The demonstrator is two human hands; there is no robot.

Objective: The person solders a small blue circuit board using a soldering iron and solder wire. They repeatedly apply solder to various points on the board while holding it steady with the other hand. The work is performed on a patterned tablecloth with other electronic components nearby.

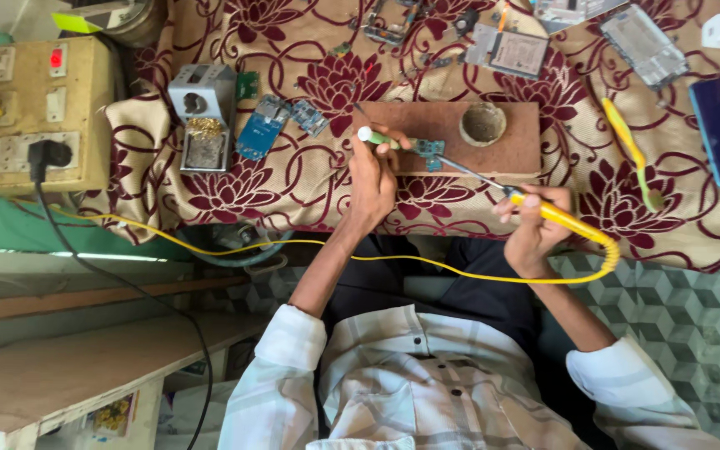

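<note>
Left hand: my left hand is closed around a green-tipped tool, resting at the near edge of the wooden block.
Right hand: my right hand grips the yellow soldering iron, its tip on the small circuit board lying on the block.
Around: blue boards and a metal box to one side, a yellow toothbrush to the other.
Edges: the iron's yellow cord hangs off the bench's near edge.
Surface: floral cloth covers the bench; a switchboard stands at its end.

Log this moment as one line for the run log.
left hand: holds green-tipped tool | right hand: grips yellow soldering iron | tip on small circuit board | board on wooden block
</note>
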